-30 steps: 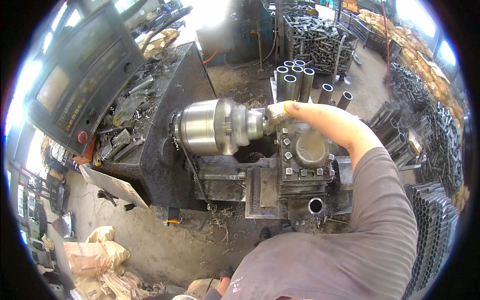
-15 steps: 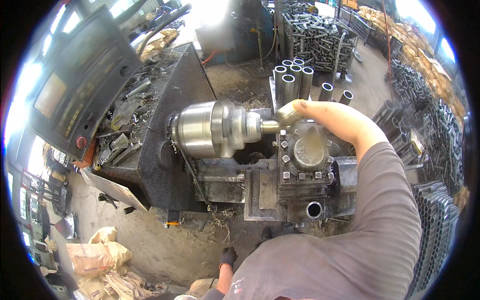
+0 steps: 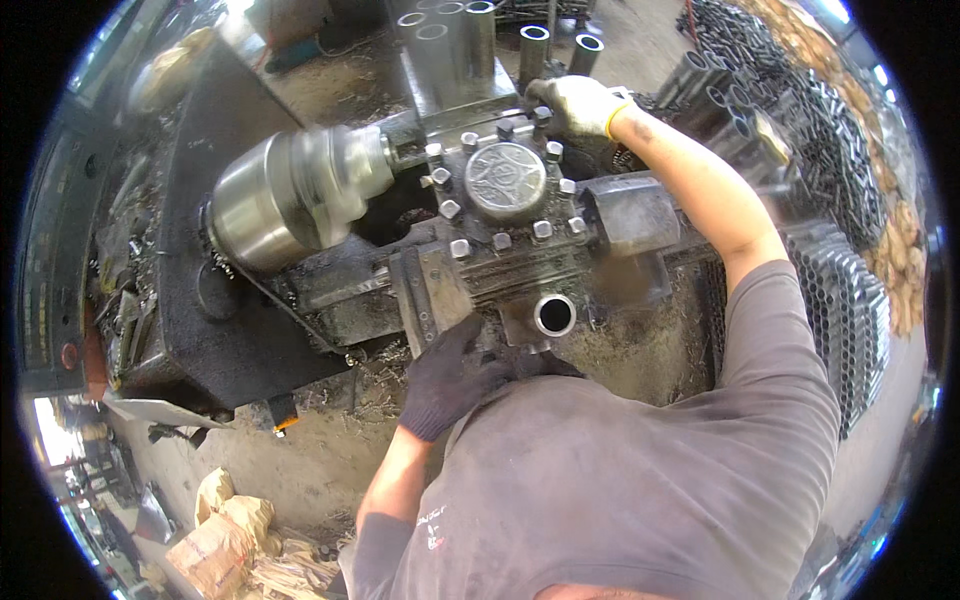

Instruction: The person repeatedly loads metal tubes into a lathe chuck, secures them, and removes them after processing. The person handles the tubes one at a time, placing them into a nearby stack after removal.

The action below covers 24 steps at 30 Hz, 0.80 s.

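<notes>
My right hand, in a pale glove with a yellow cuff, reaches to the far side of the square tool post. Its fingers curl around something I cannot make out, close to an upright steel tube. At the front of the lathe carriage, my left hand in a dark glove has its fingers bent; whatever they hold is hidden. Just right of it stands another hollow tube, its open end facing up. The shiny chuck lies to the left, its jaws blurred.
Several tubes stand behind the tool post. Metal scrap lies along the headstock. Stacked tubes and heaped metal parts fill the right side. Paper sacks lie on the floor at lower left.
My left hand has come up from below to the carriage front. My right hand has moved from beside the chuck to behind the tool post. The view has shifted and tilted.
</notes>
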Each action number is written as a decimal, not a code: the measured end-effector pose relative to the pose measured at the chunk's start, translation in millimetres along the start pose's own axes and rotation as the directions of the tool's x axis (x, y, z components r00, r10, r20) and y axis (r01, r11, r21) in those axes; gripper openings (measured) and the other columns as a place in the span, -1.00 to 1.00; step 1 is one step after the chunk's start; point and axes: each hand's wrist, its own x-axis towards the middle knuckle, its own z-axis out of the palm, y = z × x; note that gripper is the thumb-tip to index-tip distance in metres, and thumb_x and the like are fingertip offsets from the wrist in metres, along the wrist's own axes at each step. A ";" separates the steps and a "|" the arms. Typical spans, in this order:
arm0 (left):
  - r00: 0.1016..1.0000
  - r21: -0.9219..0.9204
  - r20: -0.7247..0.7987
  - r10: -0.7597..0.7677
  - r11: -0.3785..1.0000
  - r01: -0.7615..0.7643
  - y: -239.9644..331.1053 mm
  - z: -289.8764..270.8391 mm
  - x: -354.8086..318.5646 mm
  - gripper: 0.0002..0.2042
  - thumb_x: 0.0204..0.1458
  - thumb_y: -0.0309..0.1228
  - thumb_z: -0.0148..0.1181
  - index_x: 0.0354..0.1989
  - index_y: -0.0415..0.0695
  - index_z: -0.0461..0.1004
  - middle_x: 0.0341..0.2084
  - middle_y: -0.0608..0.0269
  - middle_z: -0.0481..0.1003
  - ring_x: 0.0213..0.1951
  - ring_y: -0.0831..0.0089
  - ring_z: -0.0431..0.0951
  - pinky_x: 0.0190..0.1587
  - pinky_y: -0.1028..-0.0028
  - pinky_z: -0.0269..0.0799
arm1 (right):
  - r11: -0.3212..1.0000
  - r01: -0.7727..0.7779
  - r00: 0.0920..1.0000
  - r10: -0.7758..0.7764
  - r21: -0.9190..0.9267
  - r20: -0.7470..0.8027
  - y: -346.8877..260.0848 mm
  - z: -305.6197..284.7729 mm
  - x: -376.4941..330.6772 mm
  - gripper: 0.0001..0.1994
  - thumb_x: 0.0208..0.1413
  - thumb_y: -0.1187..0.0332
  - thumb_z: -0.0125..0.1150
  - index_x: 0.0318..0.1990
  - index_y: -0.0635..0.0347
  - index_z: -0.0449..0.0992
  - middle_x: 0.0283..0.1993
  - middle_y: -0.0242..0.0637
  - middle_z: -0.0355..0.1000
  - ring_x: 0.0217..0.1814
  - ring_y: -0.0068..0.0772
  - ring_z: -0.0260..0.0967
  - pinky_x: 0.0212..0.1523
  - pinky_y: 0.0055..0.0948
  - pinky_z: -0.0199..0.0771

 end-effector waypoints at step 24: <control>0.907 -0.623 -0.386 0.170 0.677 -0.392 43.7 -138.5 47.7 -0.51 0.37 -0.14 0.19 0.27 -0.30 0.47 -0.08 0.13 0.61 -0.11 0.43 0.62 0.00 0.37 0.56 | 0.896 0.351 0.920 -0.384 -0.270 -0.079 -172.0 -153.4 1.1 -0.79 0.04 0.25 0.45 -0.23 0.10 0.63 -0.45 -0.20 0.61 -0.36 -0.13 0.67 -0.31 -0.14 0.68</control>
